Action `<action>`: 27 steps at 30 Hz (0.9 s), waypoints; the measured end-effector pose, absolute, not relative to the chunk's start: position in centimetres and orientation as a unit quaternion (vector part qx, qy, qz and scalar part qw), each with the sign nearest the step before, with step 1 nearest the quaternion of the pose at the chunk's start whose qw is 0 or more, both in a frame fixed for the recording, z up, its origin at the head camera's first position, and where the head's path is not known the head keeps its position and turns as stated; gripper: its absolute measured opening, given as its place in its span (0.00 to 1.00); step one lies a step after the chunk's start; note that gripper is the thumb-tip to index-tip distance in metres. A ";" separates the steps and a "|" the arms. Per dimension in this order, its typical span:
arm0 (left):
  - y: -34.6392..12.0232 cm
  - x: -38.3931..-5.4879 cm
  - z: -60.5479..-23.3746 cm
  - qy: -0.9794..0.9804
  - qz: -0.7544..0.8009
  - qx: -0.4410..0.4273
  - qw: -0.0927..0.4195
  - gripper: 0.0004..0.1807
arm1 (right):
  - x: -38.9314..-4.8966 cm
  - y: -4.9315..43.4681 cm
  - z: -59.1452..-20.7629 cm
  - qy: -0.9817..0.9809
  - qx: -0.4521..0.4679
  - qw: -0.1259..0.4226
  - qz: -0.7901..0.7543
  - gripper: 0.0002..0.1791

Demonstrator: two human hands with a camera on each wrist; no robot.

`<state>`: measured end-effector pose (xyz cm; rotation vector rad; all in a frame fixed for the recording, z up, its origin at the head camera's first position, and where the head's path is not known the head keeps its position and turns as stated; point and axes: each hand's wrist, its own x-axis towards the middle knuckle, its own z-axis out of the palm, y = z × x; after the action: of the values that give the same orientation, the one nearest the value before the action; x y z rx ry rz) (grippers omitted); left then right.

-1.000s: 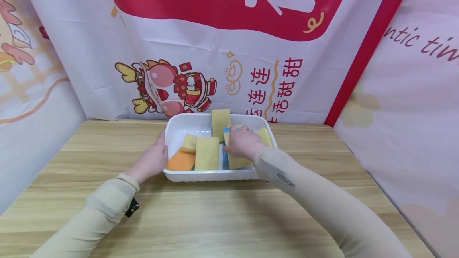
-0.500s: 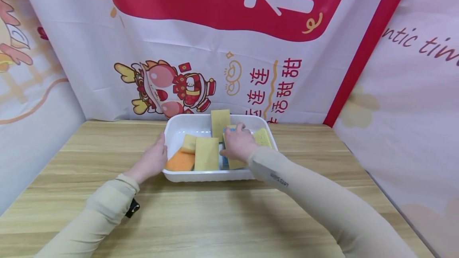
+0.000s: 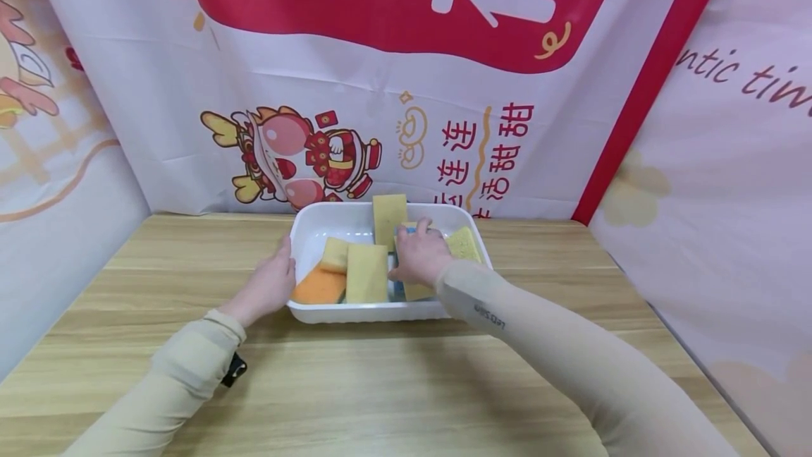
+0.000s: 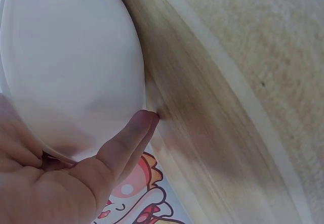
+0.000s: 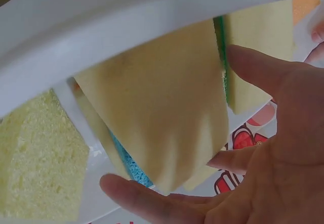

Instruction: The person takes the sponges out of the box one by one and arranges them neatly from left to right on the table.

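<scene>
My left hand (image 3: pixel 273 279) holds the left end of a white tub (image 3: pixel 374 312). In the left wrist view its fingers (image 4: pixel 126 145) lie along the outer wall, their tips down at the tabletop. My right hand (image 3: pixel 421 252) is inside the tub, over an upright yellow sponge (image 5: pixel 167 97) with a green layer. The thumb is right at its green side edge and the other fingers, spread and fairly straight, reach around its far end. A blue sponge layer (image 5: pixel 129 161) shows behind it. Farther right stands a porous pale yellow sponge (image 5: pixel 40 158).
In the tub's left half are an orange sponge (image 3: pixel 320 285), a small yellow sponge (image 3: pixel 333 254) and an upright yellow sponge (image 3: pixel 367 273). A tall yellow sponge (image 3: pixel 389 221) leans on the back wall. The tub stands on a wooden table (image 3: pixel 355 393) before a printed curtain (image 3: pixel 380 76).
My right hand has shifted slightly left over the sponge during the first half second, then stays nearly still. The left hand and the tub have hardly moved.
</scene>
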<state>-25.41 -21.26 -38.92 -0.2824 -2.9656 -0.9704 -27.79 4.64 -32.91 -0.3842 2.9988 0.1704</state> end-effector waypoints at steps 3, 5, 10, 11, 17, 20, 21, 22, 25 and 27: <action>-21.3 -25.4 -38.9 -0.947 -0.310 -0.089 -0.001 0.31 | -27.9 4.7 -33.1 0.989 -0.127 0.065 0.033 0.52; -21.2 -25.4 -38.8 -0.946 -0.310 -0.088 -0.005 0.31 | -27.9 4.7 -33.2 0.990 -0.127 0.067 0.018 0.50; -21.2 -25.3 -38.7 -0.947 -0.310 -0.086 -0.009 0.31 | -28.1 4.7 -33.5 0.990 -0.127 0.062 0.016 0.47; -21.2 -25.3 -38.7 -0.947 -0.310 -0.086 -0.008 0.31 | -28.2 4.6 -33.6 0.990 -0.126 0.061 0.017 0.47; -21.1 -25.4 -38.8 -0.948 -0.304 -0.094 -0.007 0.31 | -28.4 4.8 -33.7 0.990 -0.119 0.070 0.020 0.45; -21.1 -25.5 -38.8 -0.948 -0.301 -0.099 -0.012 0.31 | -28.4 4.8 -33.6 0.990 -0.119 0.074 0.017 0.45; -21.1 -25.6 -38.8 -0.949 -0.300 -0.101 -0.013 0.31 | -28.4 4.8 -33.6 0.990 -0.120 0.074 0.016 0.45; -21.2 -25.6 -38.9 -0.949 -0.299 -0.103 -0.014 0.31 | -28.4 4.8 -33.6 0.990 -0.122 0.074 0.015 0.46; -21.4 -25.7 -38.9 -0.948 -0.301 -0.105 -0.018 0.32 | -28.6 4.8 -33.5 0.989 -0.123 0.077 0.011 0.45; -21.5 -25.8 -38.8 -0.946 -0.306 -0.108 -0.024 0.32 | -28.7 4.9 -33.5 0.989 -0.121 0.080 0.008 0.45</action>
<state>-25.77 -21.50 -38.84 -0.3452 -3.0158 -0.9763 -28.67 4.86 -33.55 -0.3625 2.9599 0.0254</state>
